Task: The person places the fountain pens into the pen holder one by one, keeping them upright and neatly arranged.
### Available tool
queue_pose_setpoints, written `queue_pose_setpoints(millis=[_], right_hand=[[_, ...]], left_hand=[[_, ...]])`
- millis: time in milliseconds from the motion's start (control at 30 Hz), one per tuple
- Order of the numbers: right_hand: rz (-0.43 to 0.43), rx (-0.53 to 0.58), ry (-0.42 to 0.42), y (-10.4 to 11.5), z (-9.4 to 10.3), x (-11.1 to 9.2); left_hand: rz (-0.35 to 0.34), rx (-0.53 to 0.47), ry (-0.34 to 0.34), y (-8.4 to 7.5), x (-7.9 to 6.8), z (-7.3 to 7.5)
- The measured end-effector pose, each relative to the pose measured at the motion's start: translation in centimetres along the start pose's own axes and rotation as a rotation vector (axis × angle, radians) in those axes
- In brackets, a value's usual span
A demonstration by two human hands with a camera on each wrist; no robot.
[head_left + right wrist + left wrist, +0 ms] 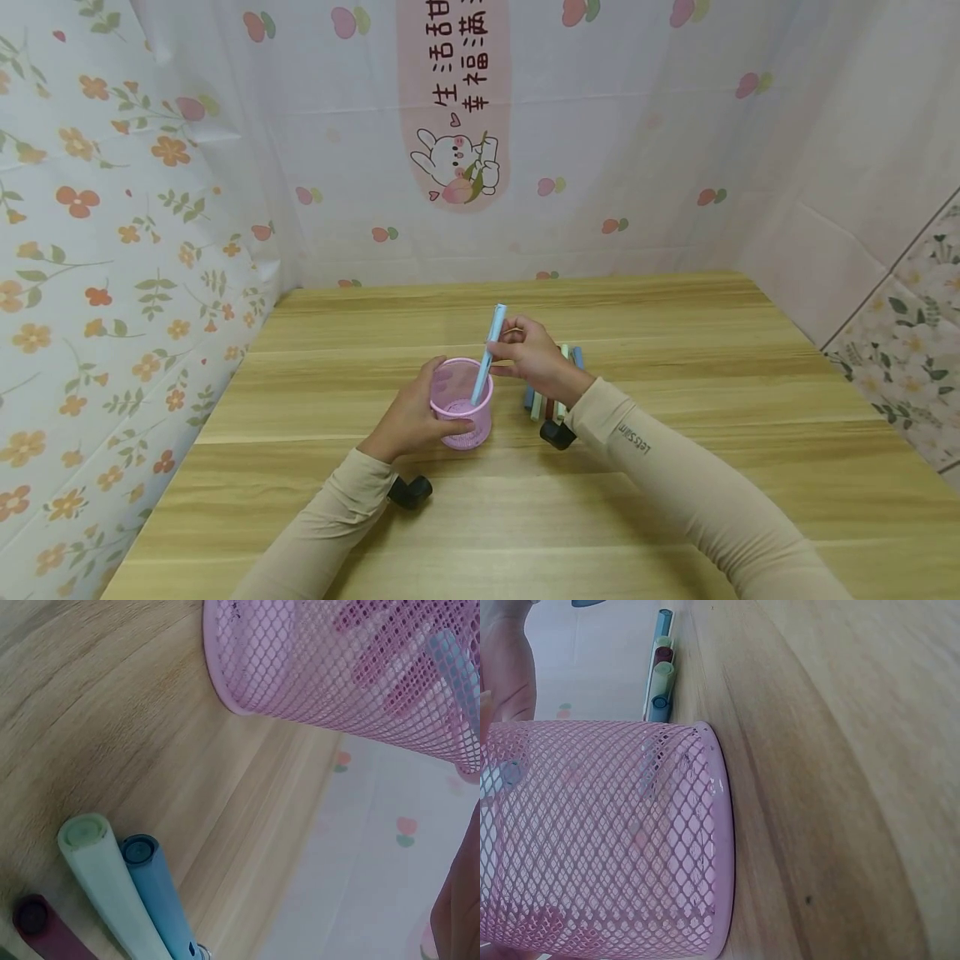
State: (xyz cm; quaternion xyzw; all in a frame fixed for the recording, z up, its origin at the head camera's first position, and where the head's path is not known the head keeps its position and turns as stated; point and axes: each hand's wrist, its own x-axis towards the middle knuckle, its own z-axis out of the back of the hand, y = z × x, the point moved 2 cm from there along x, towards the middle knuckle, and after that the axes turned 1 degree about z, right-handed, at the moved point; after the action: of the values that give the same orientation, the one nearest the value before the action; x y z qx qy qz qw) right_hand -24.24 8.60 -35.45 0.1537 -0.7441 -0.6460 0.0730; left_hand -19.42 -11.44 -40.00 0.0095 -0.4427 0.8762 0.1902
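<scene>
A pink mesh pen holder (467, 435) stands upright on the table, and my left hand (411, 415) grips it around its left side, thumb across the front. With thumb and fingertips, my right hand (534, 357) pinches a light blue pen (497, 325) above the holder's right rim. The pen leans, its lower end inside the holder; through the mesh that pen (454, 667) also shows in the right wrist view. Beyond the holder, several capped pens (662, 671) lie side by side, partly hidden by my right hand in the head view. Among them are a pale green pen (112, 889) and a dark red pen (46, 926).
The wooden table (360, 333) runs back to a printed curtain (622, 142), with a floral cloth (112, 275) hanging on the left. Black wrist camera mounts sit under both forearms, the right mount (557, 435) close to the lying pens.
</scene>
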Motion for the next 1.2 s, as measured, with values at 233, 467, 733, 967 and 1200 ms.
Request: queue_pose_setpoints(millis=[233, 467, 733, 967, 1200], right_hand=[[0.048, -0.068, -0.006, -0.2, -0.1, 0.0], [0.076, -0.11, 0.012, -0.5, -0.1, 0.0], [0.091, -0.168, 0.028, -0.2, -0.1, -0.1], [0.054, -0.166, 0.035, -0.1, 0.4, 0.0], [0.01, -0.163, 0.054, -0.1, 1.4, -0.1]], left_hand=[[-0.011, -0.019, 0.002, 0.1, 0.0, -0.1], [-0.013, -0.027, 0.012, 0.0, -0.1, 0.0], [-0.018, -0.001, 0.008, -0.1, 0.0, 0.1], [-0.009, 0.004, 0.013, -0.1, 0.0, 0.0], [0.004, 0.024, 0.005, -0.1, 0.0, 0.0]])
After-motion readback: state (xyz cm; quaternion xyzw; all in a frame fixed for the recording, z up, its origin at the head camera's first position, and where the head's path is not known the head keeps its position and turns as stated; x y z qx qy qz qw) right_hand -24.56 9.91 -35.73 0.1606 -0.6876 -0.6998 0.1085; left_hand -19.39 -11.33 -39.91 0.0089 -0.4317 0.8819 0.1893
